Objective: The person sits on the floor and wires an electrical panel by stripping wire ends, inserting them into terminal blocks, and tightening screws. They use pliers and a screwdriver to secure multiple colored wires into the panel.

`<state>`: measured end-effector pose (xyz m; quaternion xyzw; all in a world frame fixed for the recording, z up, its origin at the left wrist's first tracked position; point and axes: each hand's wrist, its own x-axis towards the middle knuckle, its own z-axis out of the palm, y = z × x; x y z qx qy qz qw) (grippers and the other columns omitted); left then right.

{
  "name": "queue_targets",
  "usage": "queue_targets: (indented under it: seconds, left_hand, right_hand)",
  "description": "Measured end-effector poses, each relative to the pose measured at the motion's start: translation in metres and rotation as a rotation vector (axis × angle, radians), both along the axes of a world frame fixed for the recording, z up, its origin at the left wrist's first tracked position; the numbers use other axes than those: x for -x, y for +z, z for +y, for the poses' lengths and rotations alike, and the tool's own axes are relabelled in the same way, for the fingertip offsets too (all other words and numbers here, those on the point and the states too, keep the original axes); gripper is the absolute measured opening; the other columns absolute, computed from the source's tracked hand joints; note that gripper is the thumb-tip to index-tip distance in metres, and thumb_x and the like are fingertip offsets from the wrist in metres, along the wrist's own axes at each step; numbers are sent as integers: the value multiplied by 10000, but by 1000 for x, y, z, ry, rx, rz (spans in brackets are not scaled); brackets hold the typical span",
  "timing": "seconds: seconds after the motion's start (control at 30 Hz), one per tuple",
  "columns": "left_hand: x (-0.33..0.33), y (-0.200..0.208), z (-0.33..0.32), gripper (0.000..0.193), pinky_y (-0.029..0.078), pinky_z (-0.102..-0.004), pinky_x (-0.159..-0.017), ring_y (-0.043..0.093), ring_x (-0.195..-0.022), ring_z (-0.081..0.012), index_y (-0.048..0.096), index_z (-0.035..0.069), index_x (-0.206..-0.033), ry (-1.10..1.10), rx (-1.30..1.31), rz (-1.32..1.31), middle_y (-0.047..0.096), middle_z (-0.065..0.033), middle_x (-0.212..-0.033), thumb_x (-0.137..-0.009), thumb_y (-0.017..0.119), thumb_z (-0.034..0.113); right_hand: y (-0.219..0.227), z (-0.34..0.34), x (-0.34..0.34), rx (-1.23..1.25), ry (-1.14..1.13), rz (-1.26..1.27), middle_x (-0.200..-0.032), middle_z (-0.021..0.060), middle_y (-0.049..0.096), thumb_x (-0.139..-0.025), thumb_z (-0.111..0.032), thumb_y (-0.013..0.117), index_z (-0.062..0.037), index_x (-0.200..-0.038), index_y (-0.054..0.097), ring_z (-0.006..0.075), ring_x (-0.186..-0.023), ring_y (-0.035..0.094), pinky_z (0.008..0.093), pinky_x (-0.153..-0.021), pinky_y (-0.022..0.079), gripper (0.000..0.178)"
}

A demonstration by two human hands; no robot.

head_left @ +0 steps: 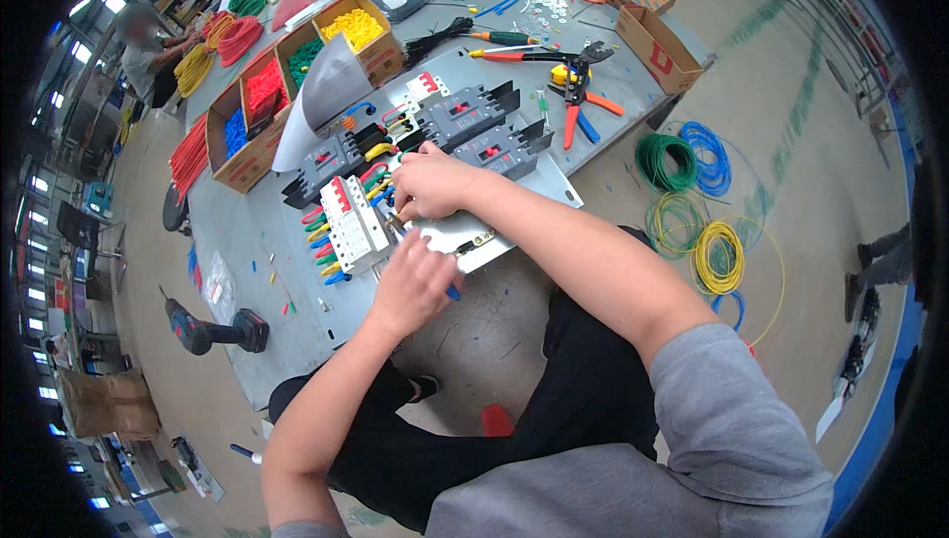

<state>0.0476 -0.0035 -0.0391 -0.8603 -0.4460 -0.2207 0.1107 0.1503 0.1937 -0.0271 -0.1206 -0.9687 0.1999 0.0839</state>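
A metal mounting panel [539, 204] carries black moulded-case circuit breakers [465, 115] and a row of white miniature breakers with red levers [354, 228]. Short red, yellow, green and blue wires [376, 182] run between them. My right hand [435, 182] reaches in over these wires, its fingers curled and pressed together; what they grip is hidden. Just below it, my left hand [420, 286] is closed, slightly blurred, beside the white breakers. A blue tip [453, 293] sticks out by its palm, too little to name. A brass-coloured terminal strip [476, 242] sits on the panel's near edge.
Cardboard boxes of coloured caps [353, 29] stand behind the panel. Crimping pliers [581, 93] and screwdrivers [506, 39] lie beyond, with an open carton [657, 48] at the right. A cordless drill [219, 328] sits left. Wire coils [717, 253] lie on the floor; a person [148, 58] works far left.
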Motion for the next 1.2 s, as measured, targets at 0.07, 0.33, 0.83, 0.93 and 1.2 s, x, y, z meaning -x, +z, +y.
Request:
queue_targets:
  seconds: [0.07,0.33,0.83,0.93,1.2]
  left_hand:
    - [20,-20,-10,499,517,-565,-1157,598,-1227,-335,594,147,-1234,-138,-155,117,562,-90,-1126,-794,829,136]
    - [3,29,20,730,549,-513,-1037,632,-1100,-365,547,70,-1358,10,-70,-196,585,-143,-1120,-735,904,200]
    - [101,73,162,969,544,-449,-987,683,-1116,-334,399,-42,-1554,964,884,-1166,640,-262,-1321,-821,784,460]
    - [87,53,147,863,554,-390,-778,653,-935,-235,440,-25,-1510,903,450,-968,644,-160,-1097,-852,788,412]
    - [-7,-6,-4,537,543,-583,-1105,564,-1200,-366,664,293,-1250,-21,-166,22,481,-100,-1175,-772,856,141]
  right_hand:
    - [7,-1,1,16,-7,-54,-962,39,788,-862,-330,792,-228,-986,894,250,-1152,650,496,-1031,387,191]
    - [6,2,7,75,-43,-162,-1011,43,798,-909,-301,784,-207,-1038,878,259,-1120,689,490,-1079,346,186]
    - [9,1,2,69,-33,-90,-1011,85,819,-909,-349,782,-190,-1076,879,263,-1066,732,466,-1063,368,250]
    - [13,-5,8,104,-28,-136,-1061,67,804,-893,-313,808,-167,-1098,870,245,-1106,707,453,-1082,354,259]
    - [3,1,4,54,-9,-87,-986,66,816,-864,-329,827,-216,-1065,884,243,-1064,729,451,-1070,367,238]
